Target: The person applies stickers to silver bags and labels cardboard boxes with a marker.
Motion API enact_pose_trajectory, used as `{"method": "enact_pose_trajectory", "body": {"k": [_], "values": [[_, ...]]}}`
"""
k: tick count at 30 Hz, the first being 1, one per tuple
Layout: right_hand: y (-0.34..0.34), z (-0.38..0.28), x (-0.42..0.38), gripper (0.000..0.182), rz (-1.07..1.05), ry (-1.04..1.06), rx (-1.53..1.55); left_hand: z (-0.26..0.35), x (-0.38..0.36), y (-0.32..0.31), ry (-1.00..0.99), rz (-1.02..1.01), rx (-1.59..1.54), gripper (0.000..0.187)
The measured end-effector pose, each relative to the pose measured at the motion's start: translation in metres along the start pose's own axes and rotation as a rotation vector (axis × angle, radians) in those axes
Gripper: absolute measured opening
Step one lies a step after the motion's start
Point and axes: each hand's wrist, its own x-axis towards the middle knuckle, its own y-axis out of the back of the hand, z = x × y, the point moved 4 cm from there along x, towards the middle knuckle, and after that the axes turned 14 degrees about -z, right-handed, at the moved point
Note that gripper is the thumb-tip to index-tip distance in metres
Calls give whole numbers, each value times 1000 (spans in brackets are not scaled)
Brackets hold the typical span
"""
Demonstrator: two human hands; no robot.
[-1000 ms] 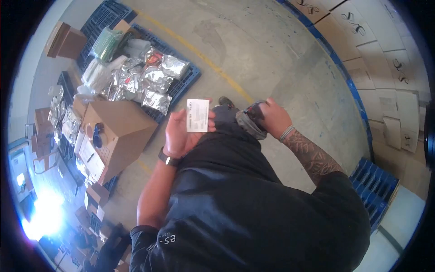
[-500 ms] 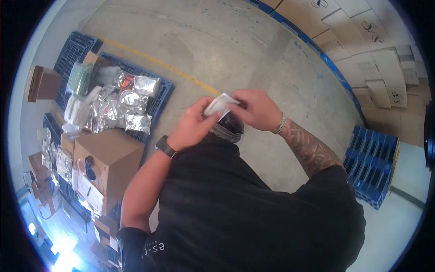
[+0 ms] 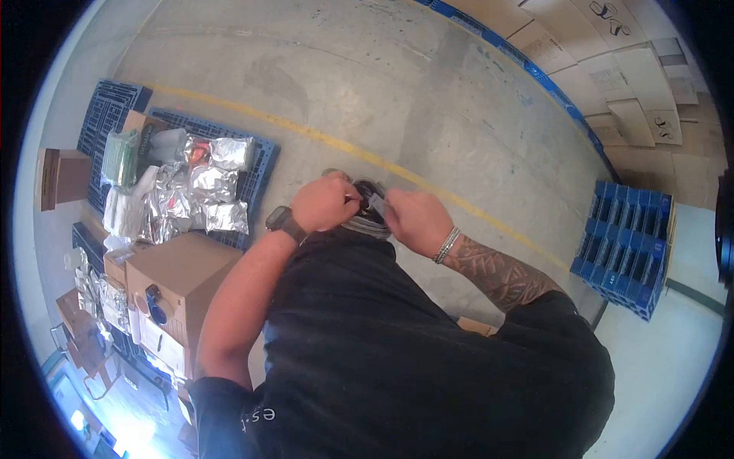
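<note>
Both my hands are together in front of my body, above a grey coiled item (image 3: 365, 225) that looks like a bundle of cable. My right hand (image 3: 419, 219) pinches a small pale grey flat piece (image 3: 378, 204), which looks like paper or plastic. My left hand (image 3: 324, 203) is closed, fingers curled at the dark inner part (image 3: 368, 191) of the coil; what its fingertips grip is hidden. The coil's lower part is partly covered by my black shirt and hands.
Left, silver foil packages (image 3: 214, 180) and a green-wrapped bundle (image 3: 121, 157) lie on a blue pallet (image 3: 264, 164). Nearer stands a large cardboard box (image 3: 183, 264) with sunglasses (image 3: 156, 304). Blue pallets (image 3: 623, 249) are stacked right. Flattened cardboard (image 3: 623, 76) lies upper right. A yellow line (image 3: 306, 130) crosses the floor.
The white paper-like piece was spread between both hands; now a small pale piece shows at my right hand only. Both hands have come lower, and the left is against the coil.
</note>
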Motion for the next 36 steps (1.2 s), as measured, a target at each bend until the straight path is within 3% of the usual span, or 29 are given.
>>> {"method": "enact_pose_trajectory", "body": {"k": [7, 12, 18, 28, 34, 36], "values": [[-10, 2, 9, 16, -15, -13, -60, 10, -4, -5, -50, 7, -22, 24], [-17, 11, 18, 19, -266, -178, -188, 12, -4, -10, -50, -20, -34, 25], [-14, 11, 22, 17, -318, -154, -293, 9, -6, -13, -30, -27, -29, 26], [-3, 1, 14, 13, -61, -145, -222, 10, -9, -13, -16, -1, -9, 27], [-18, 5, 25, 17, -145, -174, -296, 16, -10, -12, 1, 39, 24, 36], [-14, 1, 20, 19, -262, -179, -292, 19, -12, -15, 29, -29, 115, 35]]}}
